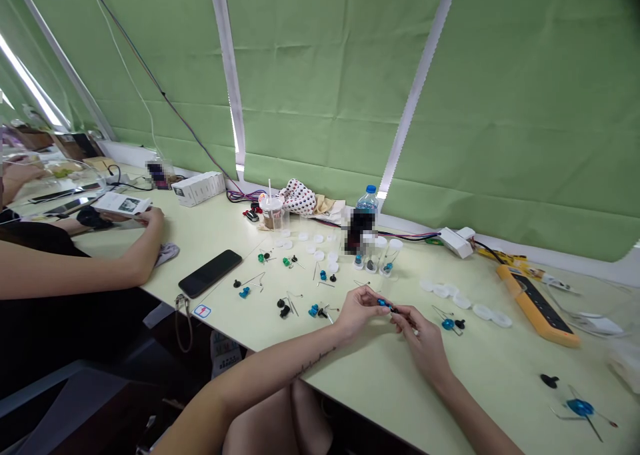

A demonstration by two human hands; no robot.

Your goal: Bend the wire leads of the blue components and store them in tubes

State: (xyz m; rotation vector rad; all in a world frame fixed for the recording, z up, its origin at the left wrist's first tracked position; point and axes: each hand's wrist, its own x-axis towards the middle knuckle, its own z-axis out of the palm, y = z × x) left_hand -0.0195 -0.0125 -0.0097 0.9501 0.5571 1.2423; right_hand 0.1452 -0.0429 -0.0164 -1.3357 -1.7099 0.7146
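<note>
My left hand and my right hand meet over the pale table, pinching a small blue piece with a thin metal pin between their fingertips. Several more small blue, green and black pieces with pins lie scattered on the table to the left. Another blue and black pair lies just right of my right hand. Small clear vials stand behind my hands, and several white round caps lie to the right.
A co-worker's arm rests on the table at the left near a black phone. A water bottle, a drink cup, white boxes and a yellow meter sit along the back. Green blinds hang behind.
</note>
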